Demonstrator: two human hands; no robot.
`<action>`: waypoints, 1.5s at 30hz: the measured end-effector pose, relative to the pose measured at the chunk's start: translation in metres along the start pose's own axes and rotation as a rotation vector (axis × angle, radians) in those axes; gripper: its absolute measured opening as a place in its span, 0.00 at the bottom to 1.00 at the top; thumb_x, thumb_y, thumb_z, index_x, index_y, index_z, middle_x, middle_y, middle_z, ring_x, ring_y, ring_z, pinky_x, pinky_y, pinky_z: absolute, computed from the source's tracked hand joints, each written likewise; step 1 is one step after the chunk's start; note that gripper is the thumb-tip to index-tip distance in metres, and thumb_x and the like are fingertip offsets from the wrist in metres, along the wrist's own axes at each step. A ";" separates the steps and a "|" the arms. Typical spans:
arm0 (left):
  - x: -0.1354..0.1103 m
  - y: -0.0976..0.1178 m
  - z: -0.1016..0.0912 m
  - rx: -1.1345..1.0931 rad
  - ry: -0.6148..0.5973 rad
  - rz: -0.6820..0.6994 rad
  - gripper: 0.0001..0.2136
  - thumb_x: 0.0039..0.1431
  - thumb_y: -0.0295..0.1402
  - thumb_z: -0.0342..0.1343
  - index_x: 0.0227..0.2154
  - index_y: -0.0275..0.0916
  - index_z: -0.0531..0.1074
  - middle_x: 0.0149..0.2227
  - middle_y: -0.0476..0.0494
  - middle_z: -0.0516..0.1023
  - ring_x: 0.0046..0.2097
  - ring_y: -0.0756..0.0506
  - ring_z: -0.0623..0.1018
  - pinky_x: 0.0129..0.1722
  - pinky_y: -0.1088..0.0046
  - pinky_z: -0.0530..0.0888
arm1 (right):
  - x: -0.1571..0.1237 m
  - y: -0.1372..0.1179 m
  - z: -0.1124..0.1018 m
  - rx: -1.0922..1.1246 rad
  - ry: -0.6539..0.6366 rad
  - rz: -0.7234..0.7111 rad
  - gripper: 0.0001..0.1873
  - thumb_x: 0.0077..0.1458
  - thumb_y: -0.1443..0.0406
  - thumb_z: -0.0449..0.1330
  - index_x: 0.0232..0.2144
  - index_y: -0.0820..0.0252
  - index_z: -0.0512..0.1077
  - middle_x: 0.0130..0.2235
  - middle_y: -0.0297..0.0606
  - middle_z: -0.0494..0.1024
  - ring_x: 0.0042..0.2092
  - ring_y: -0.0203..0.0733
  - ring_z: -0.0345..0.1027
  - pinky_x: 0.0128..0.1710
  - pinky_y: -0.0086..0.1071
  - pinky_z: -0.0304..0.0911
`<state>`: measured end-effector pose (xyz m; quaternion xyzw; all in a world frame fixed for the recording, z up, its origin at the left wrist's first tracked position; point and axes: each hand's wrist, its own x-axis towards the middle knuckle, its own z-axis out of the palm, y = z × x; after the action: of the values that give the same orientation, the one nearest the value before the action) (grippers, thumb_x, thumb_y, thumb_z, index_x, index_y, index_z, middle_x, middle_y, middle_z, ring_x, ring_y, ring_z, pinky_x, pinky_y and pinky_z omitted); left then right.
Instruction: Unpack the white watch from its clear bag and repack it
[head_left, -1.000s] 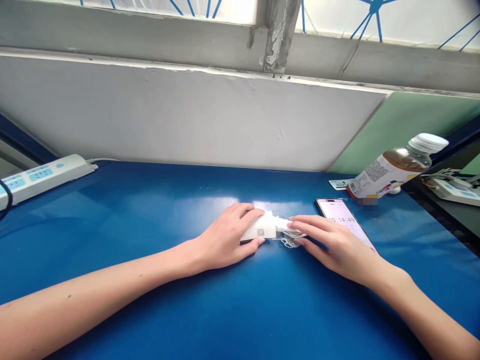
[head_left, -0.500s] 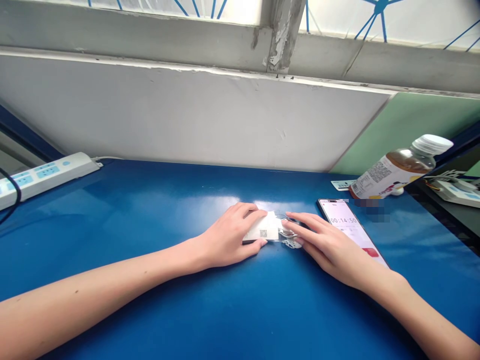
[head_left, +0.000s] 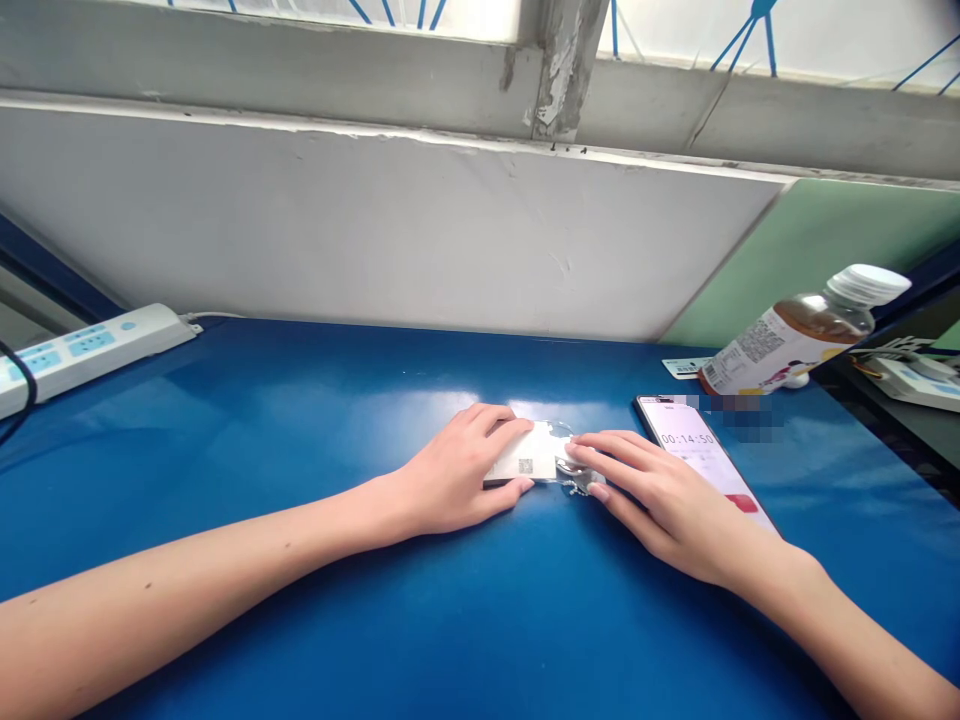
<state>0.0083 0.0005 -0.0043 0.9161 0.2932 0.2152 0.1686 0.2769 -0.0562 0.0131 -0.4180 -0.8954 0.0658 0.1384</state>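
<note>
A small white card (head_left: 525, 460) with a printed code lies on the blue table (head_left: 300, 420), inside a clear plastic pouch (head_left: 561, 436) that also holds a small metal piece (head_left: 576, 486). My left hand (head_left: 457, 475) curls over the card's left end and pins it down, thumb along the near edge. My right hand (head_left: 660, 495) lies on the pouch's right end, fingers stretched out and pressed on the plastic and the metal piece.
A phone (head_left: 701, 450) showing a running timer lies just right of my right hand. A tea bottle (head_left: 795, 335) with a white cap stands at the back right beside a small card (head_left: 684, 367). A white power strip (head_left: 82, 350) sits far left.
My right fingers have slid a little toward the card over the pouch. The left hand has stayed in place. The phone timer has advanced.
</note>
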 end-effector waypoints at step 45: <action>0.000 0.001 -0.001 0.033 -0.025 0.028 0.22 0.64 0.38 0.55 0.58 0.35 0.65 0.55 0.32 0.70 0.56 0.36 0.69 0.56 0.55 0.69 | -0.003 -0.012 0.008 0.170 0.173 0.036 0.16 0.66 0.69 0.52 0.54 0.59 0.69 0.50 0.42 0.80 0.54 0.45 0.72 0.50 0.38 0.72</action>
<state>0.0080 0.0002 -0.0028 0.9254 0.2815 0.2012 0.1543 0.2678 -0.0662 0.0071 -0.4249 -0.8636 0.1075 0.2491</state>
